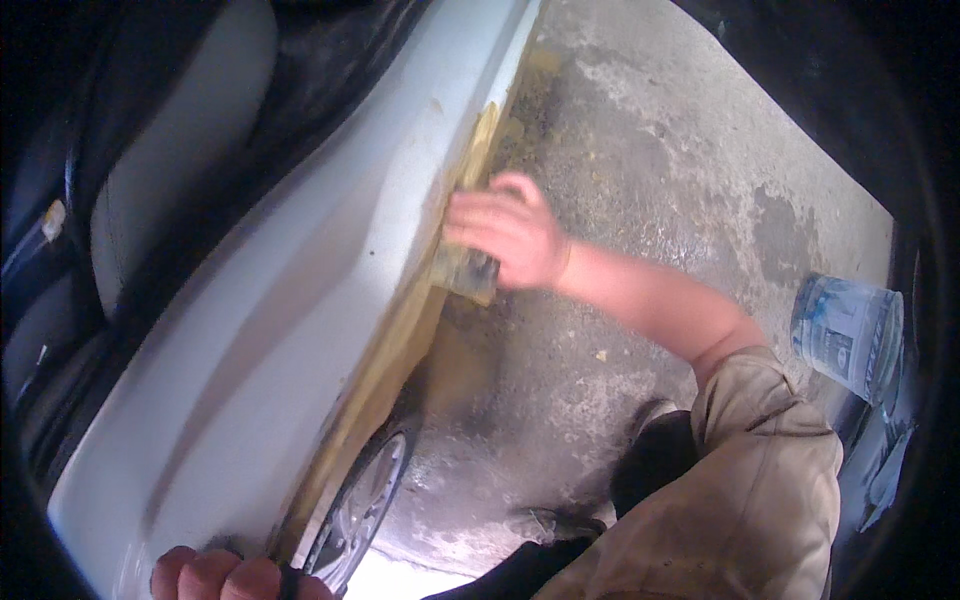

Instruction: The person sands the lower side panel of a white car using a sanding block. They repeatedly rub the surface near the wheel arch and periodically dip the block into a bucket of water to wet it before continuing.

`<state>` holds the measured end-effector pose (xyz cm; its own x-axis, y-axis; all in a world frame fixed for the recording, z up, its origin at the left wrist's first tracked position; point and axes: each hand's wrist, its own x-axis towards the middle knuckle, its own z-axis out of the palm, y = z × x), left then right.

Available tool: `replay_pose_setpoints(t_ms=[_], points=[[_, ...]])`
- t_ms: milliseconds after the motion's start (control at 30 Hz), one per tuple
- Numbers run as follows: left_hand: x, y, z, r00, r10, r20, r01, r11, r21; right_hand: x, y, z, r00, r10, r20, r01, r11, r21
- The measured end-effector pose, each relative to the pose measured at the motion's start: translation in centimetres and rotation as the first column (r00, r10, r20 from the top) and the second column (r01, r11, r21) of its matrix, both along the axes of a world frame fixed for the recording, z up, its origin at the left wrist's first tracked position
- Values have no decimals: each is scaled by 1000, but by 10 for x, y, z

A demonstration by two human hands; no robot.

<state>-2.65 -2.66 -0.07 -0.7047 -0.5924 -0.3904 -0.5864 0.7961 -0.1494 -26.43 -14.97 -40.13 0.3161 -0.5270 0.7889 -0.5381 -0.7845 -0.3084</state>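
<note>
A white car body panel (300, 300) stretches diagonally from the top middle to the lower left. Along its outer edge runs a yellowish-brown strip of body filler (395, 345). My right hand (508, 232) presses a sanding block (465, 272) against this edge, fingers closed over it and slightly blurred. The block is smeared with yellowish residue. At the bottom left, my left hand (235, 578) shows only its curled fingers by the panel's lower end. A small dark thing shows among those fingers, too little of it to name; the rest of this hand is cut off.
Wet, stained concrete floor (640, 160) lies right of the car. A wheel (365, 500) sits below the panel's edge. At the far right stands a translucent plastic bucket (848, 330), with crumpled plastic sheet (885, 475) beneath it. Dark car parts (60, 290) fill the left.
</note>
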Motion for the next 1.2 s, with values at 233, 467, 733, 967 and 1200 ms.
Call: replay_pose_setpoints(t_ms=[233, 467, 733, 967, 1200], points=[[-4, 1, 5, 999, 6, 33, -7, 999, 42, 9, 19, 14, 999, 31, -18, -27, 986, 163], [-1, 2, 1, 999, -15, 42, 15, 1000, 12, 4, 4, 7, 968, -238, -82, 250, 952, 177], [1, 2, -1, 998, -40, 56, 41, 999, -12, 0, -1, 1, 989, -147, -18, 148, 985, 88], [5, 2, -2, 998, -55, 42, 56, 998, -19, 5, 4, -5, 989, -145, -32, 147, 988, 51], [-1, 0, -2, 999, -15, 52, 15, 1000, -3, 22, 39, 12, 988, 50, 148, -83, 970, 227]])
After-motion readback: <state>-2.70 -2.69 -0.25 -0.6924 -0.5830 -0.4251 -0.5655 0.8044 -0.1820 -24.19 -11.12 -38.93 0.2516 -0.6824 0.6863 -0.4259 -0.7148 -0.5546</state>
